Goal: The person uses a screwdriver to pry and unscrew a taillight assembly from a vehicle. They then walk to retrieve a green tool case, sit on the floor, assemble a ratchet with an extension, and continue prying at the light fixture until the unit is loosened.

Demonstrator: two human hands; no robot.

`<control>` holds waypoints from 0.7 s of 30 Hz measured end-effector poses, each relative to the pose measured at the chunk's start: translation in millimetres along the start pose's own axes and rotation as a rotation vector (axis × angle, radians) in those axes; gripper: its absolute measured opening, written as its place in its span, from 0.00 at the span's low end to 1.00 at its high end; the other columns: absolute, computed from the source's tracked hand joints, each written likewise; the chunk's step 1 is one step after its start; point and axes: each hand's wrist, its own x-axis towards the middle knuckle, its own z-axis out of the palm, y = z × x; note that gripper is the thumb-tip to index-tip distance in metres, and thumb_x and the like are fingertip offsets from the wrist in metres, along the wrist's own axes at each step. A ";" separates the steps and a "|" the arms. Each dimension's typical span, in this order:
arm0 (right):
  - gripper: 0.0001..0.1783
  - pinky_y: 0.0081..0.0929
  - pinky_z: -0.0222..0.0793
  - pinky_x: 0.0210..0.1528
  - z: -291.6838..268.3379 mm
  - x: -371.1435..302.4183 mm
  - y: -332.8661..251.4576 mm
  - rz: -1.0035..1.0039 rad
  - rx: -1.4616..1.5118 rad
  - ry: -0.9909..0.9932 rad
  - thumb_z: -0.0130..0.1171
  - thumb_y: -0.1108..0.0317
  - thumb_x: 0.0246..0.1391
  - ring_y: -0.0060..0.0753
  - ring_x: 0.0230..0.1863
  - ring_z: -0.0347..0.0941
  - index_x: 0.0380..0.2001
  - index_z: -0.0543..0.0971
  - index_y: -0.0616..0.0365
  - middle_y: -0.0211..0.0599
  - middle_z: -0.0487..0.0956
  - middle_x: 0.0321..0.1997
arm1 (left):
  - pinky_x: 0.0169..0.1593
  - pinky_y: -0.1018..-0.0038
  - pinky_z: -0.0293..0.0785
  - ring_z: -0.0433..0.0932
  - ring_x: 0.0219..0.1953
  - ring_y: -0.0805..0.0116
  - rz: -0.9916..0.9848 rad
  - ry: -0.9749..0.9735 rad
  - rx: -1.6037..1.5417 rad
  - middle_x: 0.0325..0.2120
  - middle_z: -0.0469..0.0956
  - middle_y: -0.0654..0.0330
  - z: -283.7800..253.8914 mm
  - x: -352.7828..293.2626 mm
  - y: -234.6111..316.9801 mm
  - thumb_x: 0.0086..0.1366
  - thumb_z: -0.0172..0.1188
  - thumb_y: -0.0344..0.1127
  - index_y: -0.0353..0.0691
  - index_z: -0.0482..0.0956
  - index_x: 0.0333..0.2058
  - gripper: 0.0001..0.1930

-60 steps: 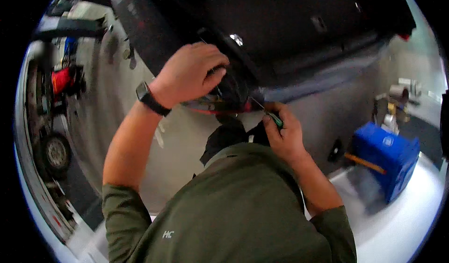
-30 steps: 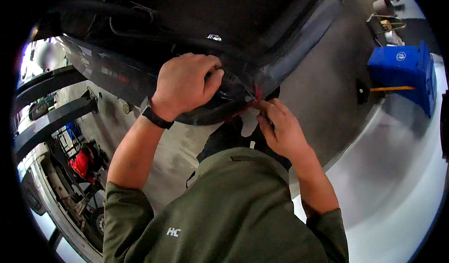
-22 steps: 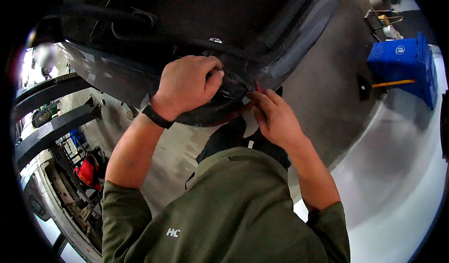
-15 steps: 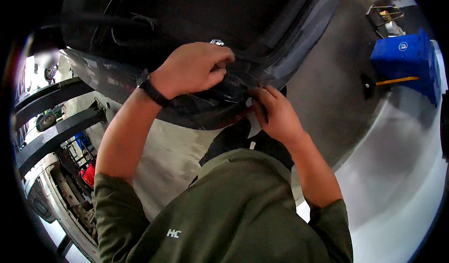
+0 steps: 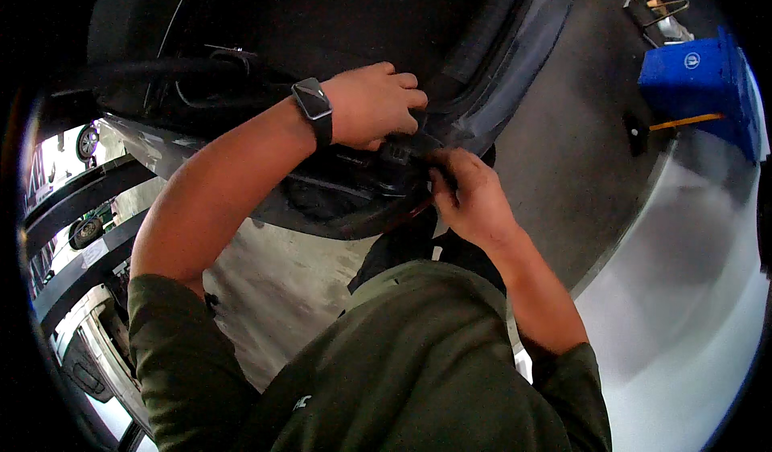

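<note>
Vehicle [image 5: 338, 42]: dark body, filling the upper left and upper middle of the frame, its near corner bending down to the middle.
Sweatshirt [image 5: 402, 347]: olive green, across the lower middle, sleeves reaching the elbows.
Bin [image 5: 683, 82]: blue, at the upper right, well apart from the vehicle.
Orange bar [image 5: 686, 121]: thin, beside the bin's lower part.
Corner recess [image 5: 386, 166]: black, uneven parts in the vehicle's near corner, mid-frame, beneath and between both hands.
Left hand [image 5: 375, 106]: over the upper side of the recess, back up, fingers bent and slightly apart; any grip is hidden.
Right hand [image 5: 474, 195]: at the recess's right end, thumb and forefinger close together; cannot tell what they hold.
Watch [image 5: 314, 102]: black strap, rectangular face, on the left wrist.
</note>
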 end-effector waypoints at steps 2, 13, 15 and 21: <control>0.12 0.45 0.75 0.51 1.2 3.0 -0.9 0.021 -0.003 0.027 0.60 0.74 0.58 0.60 0.48 0.77 0.45 0.80 0.63 0.55 0.81 0.43 | 0.64 0.61 0.68 0.70 0.63 0.59 0.021 -0.057 -0.006 0.58 0.75 0.63 6.6 3.1 -4.2 0.51 0.75 0.40 0.55 0.86 0.48 0.22; 0.10 0.44 0.75 0.51 -48.3 15.7 2.3 0.084 0.008 -0.009 0.61 0.74 0.58 0.62 0.46 0.78 0.43 0.81 0.64 0.56 0.82 0.42 | 0.60 0.61 0.73 0.72 0.59 0.59 0.119 -0.209 0.071 0.54 0.77 0.64 -15.0 43.7 -6.9 0.56 0.70 0.39 0.55 0.87 0.46 0.17; 0.10 0.44 0.75 0.50 -53.4 16.3 2.5 0.106 0.016 -0.027 0.61 0.73 0.58 0.62 0.46 0.78 0.43 0.81 0.63 0.57 0.82 0.42 | 0.60 0.60 0.73 0.73 0.59 0.56 0.090 -0.192 -0.042 0.54 0.78 0.62 -14.5 45.9 -10.6 0.58 0.68 0.38 0.54 0.87 0.46 0.16; 0.10 0.45 0.74 0.46 -52.8 14.2 9.0 0.108 0.049 -0.024 0.61 0.72 0.58 0.62 0.44 0.78 0.43 0.81 0.63 0.57 0.81 0.40 | 0.57 0.53 0.75 0.74 0.55 0.45 -0.046 -0.232 -0.434 0.48 0.83 0.55 -21.9 65.0 -6.7 0.60 0.65 0.43 0.49 0.87 0.46 0.16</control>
